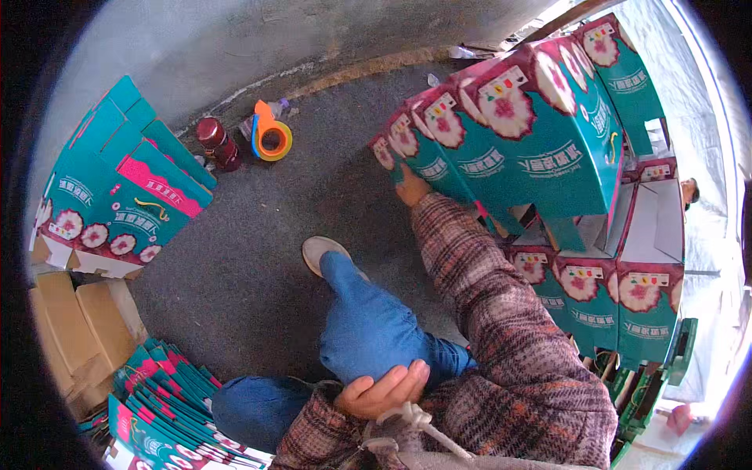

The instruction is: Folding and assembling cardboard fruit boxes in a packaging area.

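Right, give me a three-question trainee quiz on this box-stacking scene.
1. True or false: the right hand touches the row of teal boxes.
2. Where does the left hand rest? A) on the tape dispenser B) on the person's blue trouser leg C) on the flat teal cartons
3. Fill in: the dark red jar stands on the floor beside the ___ wall.

Key: 1 true; 2 B; 3 grey.

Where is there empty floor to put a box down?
Bare grey floor lies between the tape roll, the leaning teal boxes on the left and the shoe. It is crowded on the right, where the right hand touches stacked boxes, and lower left by the flat cartons.
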The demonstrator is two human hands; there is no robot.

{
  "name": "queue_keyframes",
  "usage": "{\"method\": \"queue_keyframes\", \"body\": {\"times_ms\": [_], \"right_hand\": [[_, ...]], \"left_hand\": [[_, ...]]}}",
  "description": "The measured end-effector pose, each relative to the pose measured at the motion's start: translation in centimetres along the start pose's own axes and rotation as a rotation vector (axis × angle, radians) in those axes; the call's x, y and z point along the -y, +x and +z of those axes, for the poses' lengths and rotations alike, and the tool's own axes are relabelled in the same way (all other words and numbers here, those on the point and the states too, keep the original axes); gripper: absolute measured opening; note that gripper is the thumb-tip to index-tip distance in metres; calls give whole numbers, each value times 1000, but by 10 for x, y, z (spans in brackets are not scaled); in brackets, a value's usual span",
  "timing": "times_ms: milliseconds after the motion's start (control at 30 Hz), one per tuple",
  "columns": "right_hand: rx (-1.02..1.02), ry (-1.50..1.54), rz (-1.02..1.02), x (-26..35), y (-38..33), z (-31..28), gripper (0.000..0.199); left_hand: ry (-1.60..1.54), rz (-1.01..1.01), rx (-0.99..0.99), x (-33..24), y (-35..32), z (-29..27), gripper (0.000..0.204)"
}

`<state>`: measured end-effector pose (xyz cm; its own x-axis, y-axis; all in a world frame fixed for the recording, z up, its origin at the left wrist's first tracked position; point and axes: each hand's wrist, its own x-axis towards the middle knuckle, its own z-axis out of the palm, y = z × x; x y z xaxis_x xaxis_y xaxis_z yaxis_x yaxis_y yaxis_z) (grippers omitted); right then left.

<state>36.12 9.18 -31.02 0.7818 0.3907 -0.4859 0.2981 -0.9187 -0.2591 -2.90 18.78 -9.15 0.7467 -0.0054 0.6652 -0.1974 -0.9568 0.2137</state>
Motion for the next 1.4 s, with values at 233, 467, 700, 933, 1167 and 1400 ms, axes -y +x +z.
{"method": "queue_keyframes", "body": {"times_ms": [233,467,700,933,1167,1400], "right_hand": [[-13,-49,44,-57,19,-36,75],[-186,-37,-93,-82,39,-47,79],[-167,-67,-81,-98,52,-42,79],[-17,-137,-27,-60,47,2,66],[699,-264,-304,-45,61,141,41],[1202,410,-483,119,-81,137,44]], "left_hand": [[-4,45,-17,-12,-4,12,31],[29,129,59,-4,-1,16,37],[63,106,109,-4,-1,13,40],[120,-79,142,-8,-7,-4,34],[71,-374,153,-11,-13,-35,32],[81,-432,91,-2,-24,-72,36]]}}
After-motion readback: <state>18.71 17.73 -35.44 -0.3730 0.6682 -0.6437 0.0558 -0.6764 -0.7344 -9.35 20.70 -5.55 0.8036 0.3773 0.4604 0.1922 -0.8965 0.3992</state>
